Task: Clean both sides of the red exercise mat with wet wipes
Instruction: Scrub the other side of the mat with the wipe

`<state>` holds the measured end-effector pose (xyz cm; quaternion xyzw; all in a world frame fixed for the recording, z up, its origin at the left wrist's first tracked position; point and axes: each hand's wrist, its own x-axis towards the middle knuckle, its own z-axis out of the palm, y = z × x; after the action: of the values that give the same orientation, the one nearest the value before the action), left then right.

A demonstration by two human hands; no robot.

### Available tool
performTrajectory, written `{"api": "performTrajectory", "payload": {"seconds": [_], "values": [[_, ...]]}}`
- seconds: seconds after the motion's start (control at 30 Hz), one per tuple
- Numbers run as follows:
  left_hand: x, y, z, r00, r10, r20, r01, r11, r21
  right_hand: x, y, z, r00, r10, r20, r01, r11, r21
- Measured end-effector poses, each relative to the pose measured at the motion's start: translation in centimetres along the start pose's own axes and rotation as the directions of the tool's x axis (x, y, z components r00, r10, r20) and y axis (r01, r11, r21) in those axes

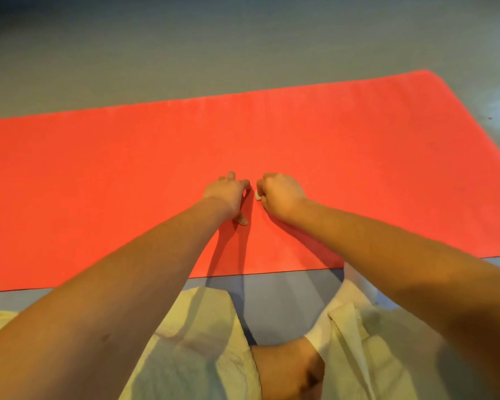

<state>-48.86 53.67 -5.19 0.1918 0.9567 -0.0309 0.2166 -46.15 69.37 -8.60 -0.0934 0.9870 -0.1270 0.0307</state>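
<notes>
Reaching both bare arms out over the red exercise mat [358, 145], the person is low on the floor at its near long edge, and the two hands meet about halfway across the mat's width. The mat lies flat on the grey floor [185, 53], spread crosswise in front of them. Its left end runs out of view, and its right end shows a rounded far corner.

The left hand [227, 196] sits palm down on the red surface with its fingers arched and spread. The fingertips and thumb touch the mat, and it has hold of nothing. Just beside it, the right hand [283, 196] is bunched into a fist with the knuckles up. A small white bit of wet wipe [258, 196] pokes out at the thumb side, facing the left hand. Most of the wipe is hidden inside the fist, so I cannot tell how it is folded or how much of it there is.

The two hands are close but apart, with a narrow strip of red showing between them. Both arms throw dark shadows back across the mat toward its near edge.

Down by the person's body, pale yellowish clothing [197, 342] covers the legs. A bare knee [286, 368] shows between the folds, short of the mat's near edge.
</notes>
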Motion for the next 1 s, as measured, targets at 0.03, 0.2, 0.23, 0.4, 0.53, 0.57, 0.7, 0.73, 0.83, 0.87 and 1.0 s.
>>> {"api": "performTrajectory", "payload": {"seconds": [0.03,0.2,0.23,0.4,0.53,0.57,0.7,0.73,0.83,0.87,1.0], "values": [[0.1,-0.2,0.1,1.0,0.008,-0.01,-0.008,1.0,-0.006,-0.9,-0.1,0.1,0.999,-0.038,0.002,0.038,0.999,-0.008],[1.9,-1.0,-0.3,0.997,0.049,0.063,-0.049,0.999,-0.014,-7.6,0.6,0.7,0.942,-0.321,0.098,0.315,0.946,0.074],[2.4,-1.0,-0.4,0.994,0.05,0.096,-0.05,0.999,-0.003,-7.9,0.9,0.7,0.931,-0.349,0.108,0.342,0.937,0.078],[3.3,-0.5,-1.0,0.991,0.041,0.126,-0.05,0.996,0.069,-1.9,1.8,0.5,0.972,-0.233,0.006,0.232,0.971,0.06],[3.6,-0.4,-1.8,0.994,0.04,0.104,-0.045,0.998,0.05,4.3,2.2,-0.3,0.999,-0.005,-0.043,0.006,1.0,0.019],[3.7,-0.4,-2.1,0.995,0.038,0.09,-0.042,0.998,0.048,4.8,2.2,-0.4,0.999,0.017,-0.039,-0.016,1.0,0.018],[3.9,-0.3,-2.2,1.0,0.017,0.021,-0.018,0.999,0.036,1.7,1.9,-0.3,0.999,-0.033,-0.018,0.034,0.998,0.058],[4.0,-0.4,-2.0,1.0,0.017,0.009,-0.018,1.0,0.025,0.2,2.0,-0.3,0.997,-0.073,-0.014,0.073,0.995,0.064],[4.4,-1.2,-1.2,0.999,0.035,-0.014,-0.035,0.998,-0.042,-3.1,2.4,-0.2,0.975,-0.221,-0.006,0.221,0.974,0.045],[4.4,-1.4,-1.1,0.999,0.041,-0.019,-0.042,0.997,-0.062,-3.1,2.5,-0.2,0.974,-0.228,0.003,0.228,0.973,0.041],[4.8,-1.7,-1.3,0.999,0.046,0.01,-0.045,0.997,-0.069,0.7,2.9,-0.1,0.995,-0.081,-0.063,0.085,0.995,0.058]]}}
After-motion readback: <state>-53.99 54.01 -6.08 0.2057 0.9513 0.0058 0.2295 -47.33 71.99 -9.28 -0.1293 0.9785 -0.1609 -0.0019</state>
